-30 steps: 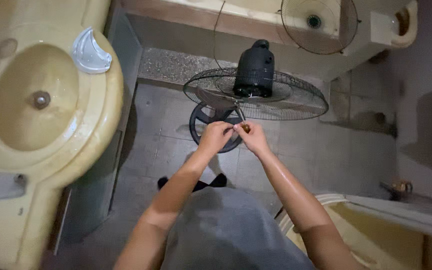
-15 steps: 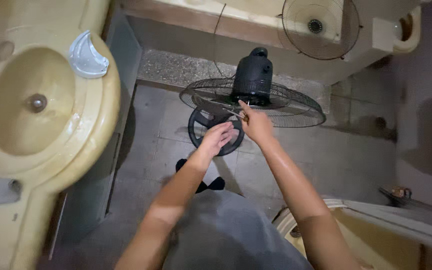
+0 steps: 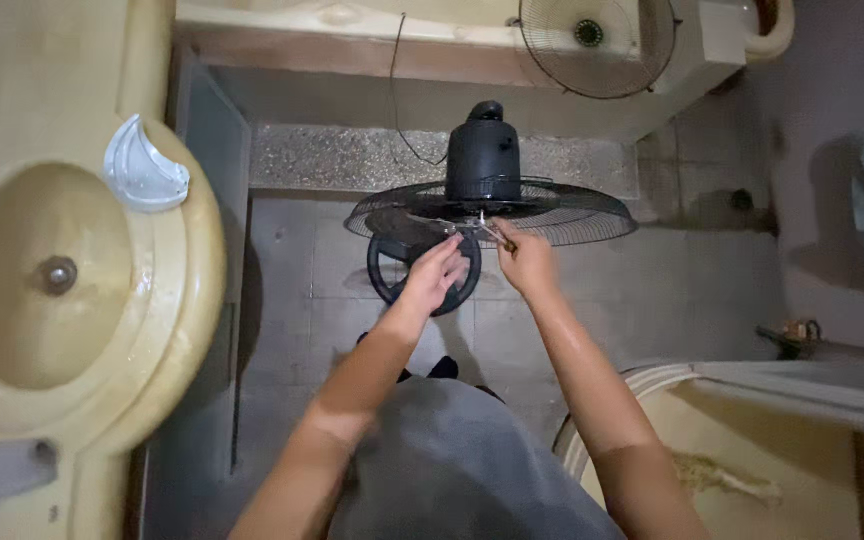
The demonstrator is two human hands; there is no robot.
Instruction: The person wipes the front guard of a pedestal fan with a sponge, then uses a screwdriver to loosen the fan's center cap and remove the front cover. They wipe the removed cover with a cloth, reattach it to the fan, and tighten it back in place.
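Note:
A black pedestal fan stands on the tiled floor in front of me, seen from above: its motor housing (image 3: pixel 483 150), its rear wire guard (image 3: pixel 572 212) lying flat, and its round base (image 3: pixel 388 275) below. My left hand (image 3: pixel 434 272) reaches to the middle of the guard, fingers bent near the metal shaft. My right hand (image 3: pixel 524 258) is pinched on a small slim tool, whose tip touches the fan's centre. The fan's cord (image 3: pixel 394 90) runs up to the ledge behind.
A yellow washbasin (image 3: pixel 167 300) with a clear soap dish (image 3: pixel 142 168) fills the left. A second wire fan guard (image 3: pixel 592 40) leans on the back ledge. A yellow tub rim (image 3: pixel 652 385) lies at lower right. My grey garment (image 3: pixel 452 470) covers the bottom.
The view has shifted slightly. Both hands stayed at the fan's centre; my left hand moved from over the round base up to the shaft, close beside my right hand.

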